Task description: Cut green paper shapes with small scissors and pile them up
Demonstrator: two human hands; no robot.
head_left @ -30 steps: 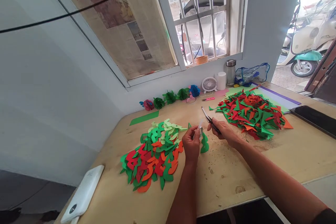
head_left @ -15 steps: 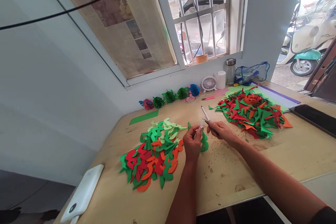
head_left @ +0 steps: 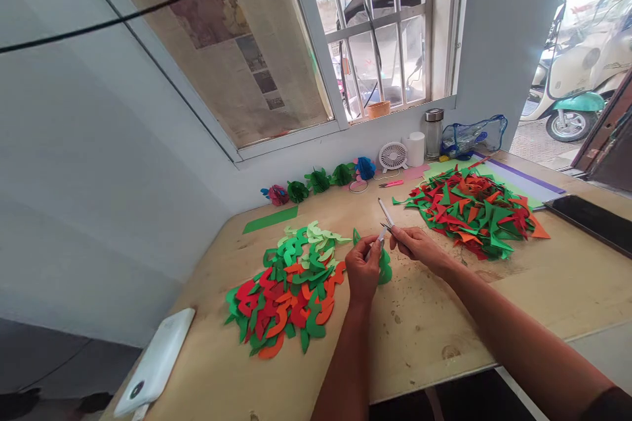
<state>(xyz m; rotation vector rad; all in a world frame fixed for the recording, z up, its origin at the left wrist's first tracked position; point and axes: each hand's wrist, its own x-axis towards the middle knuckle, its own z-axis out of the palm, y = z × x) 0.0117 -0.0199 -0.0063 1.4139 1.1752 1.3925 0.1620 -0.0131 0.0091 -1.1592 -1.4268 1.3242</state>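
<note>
Over the middle of the table, my left hand [head_left: 364, 268] is closed in a pinch on a small white piece [head_left: 382, 234], whose kind I cannot make out. Close to its right, my right hand [head_left: 416, 247] is closed around what looks like scissors; dark tips [head_left: 387, 227] point left towards the white piece, and the fingers hide the rest. A white pen [head_left: 386, 212] with a dark end slants just beyond my right fingertips; whether they touch it is unclear. Partly behind my left hand, a green paper piece [head_left: 385, 268] shows on the table.
Left of my hands spreads a pile of curved paper cutouts [head_left: 291, 289]. Paper scraps [head_left: 474, 210] are heaped at the right, near a black phone [head_left: 595, 220]. A white device [head_left: 155, 362] lies front left. Paper flowers [head_left: 318, 179], a fan [head_left: 394, 156] and a bottle [head_left: 434, 135] line the wall.
My hands have barely moved; the small white piece in my left fingers has shifted slightly towards the dark tips. Everything else on the table stays put.
</note>
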